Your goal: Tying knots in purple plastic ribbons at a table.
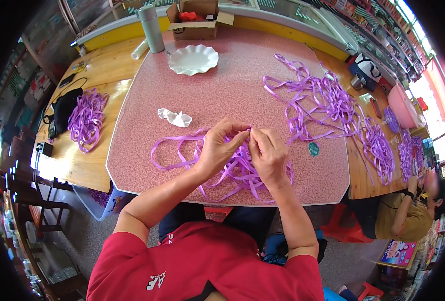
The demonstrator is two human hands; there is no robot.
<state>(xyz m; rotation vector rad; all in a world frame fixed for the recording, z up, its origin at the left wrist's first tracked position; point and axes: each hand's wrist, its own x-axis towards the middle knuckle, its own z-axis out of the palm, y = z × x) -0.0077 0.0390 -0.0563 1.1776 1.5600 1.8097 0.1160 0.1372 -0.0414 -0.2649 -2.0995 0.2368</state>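
Note:
My left hand (219, 145) and my right hand (269, 154) meet over the pink speckled tabletop, thumbs and forefingers pinched together. A small bit of purple ribbon shows between their fingertips; its exact shape is too small to make out. Below both hands lies a loose tangle of purple ribbon (247, 176), partly hidden by them, with a wide loop stretching out to the left. A crumpled white tissue (175, 118) rests beyond my left hand. Right of my right hand, a small round green piece (313, 149) lies flat on the table.
Farther back stand a scalloped white plate (193, 59), a pale green flask (150, 30) and an open cardboard box (195, 31). Ribbon heaps lie at the right (328, 98) and left (88, 116). At far right, a person (408, 213) sits beside more ribbon.

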